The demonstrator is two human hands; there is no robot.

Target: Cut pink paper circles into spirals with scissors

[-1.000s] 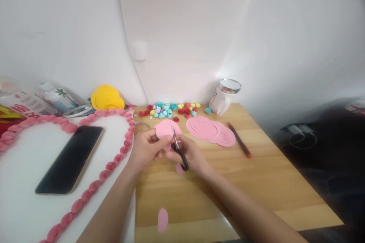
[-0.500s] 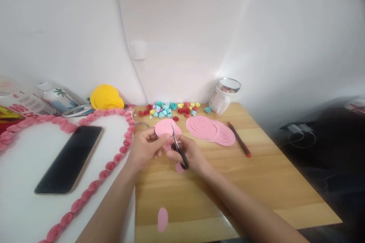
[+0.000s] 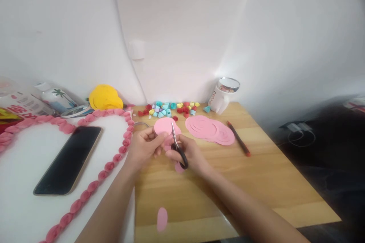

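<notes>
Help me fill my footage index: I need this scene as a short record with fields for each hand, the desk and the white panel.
Left hand: pinching pink paper
Right hand: holding black-handled scissors, blades at the paper
Desk, middle: overlapping pink paper spirals, dark pen to their right
Desk, back: small coloured paper rolls, white mug
Desk, front: pink oval piece
White panel: phone, dark screen up; row of pink rosettes

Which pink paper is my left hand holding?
The round piece at the scissors; the overlapping discs and small front oval lie on the table instead.
</notes>
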